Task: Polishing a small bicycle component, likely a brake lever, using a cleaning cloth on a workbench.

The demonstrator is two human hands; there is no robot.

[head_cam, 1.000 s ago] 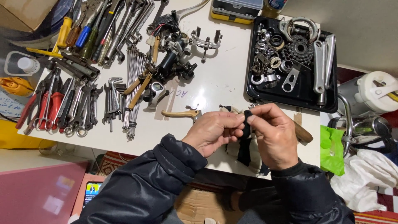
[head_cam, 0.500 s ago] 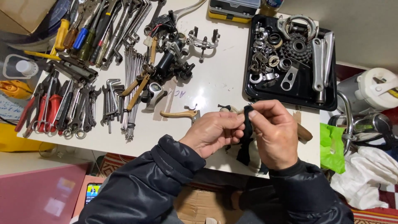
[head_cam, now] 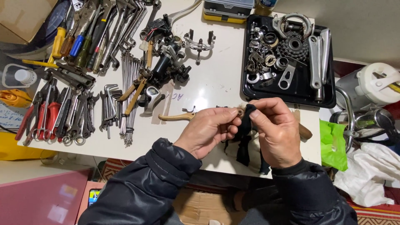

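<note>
Left hand (head_cam: 210, 131): I pinched a small tan part (head_cam: 239, 111), fingers together.
Right hand (head_cam: 275, 131): I clamped a black cloth (head_cam: 246, 137) onto it.
Place: above the white table (head_cam: 216, 83) edge.

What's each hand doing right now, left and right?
Left hand: closed, pinching a small tan part at its fingertips.
Right hand: closed, gripping the black cloth against that part.

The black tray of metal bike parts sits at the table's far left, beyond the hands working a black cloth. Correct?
Not quite. The head view shows the black tray at the table's far right; the left side holds rows of hand tools. Both hands, left and right, do hold the black cloth.
</note>
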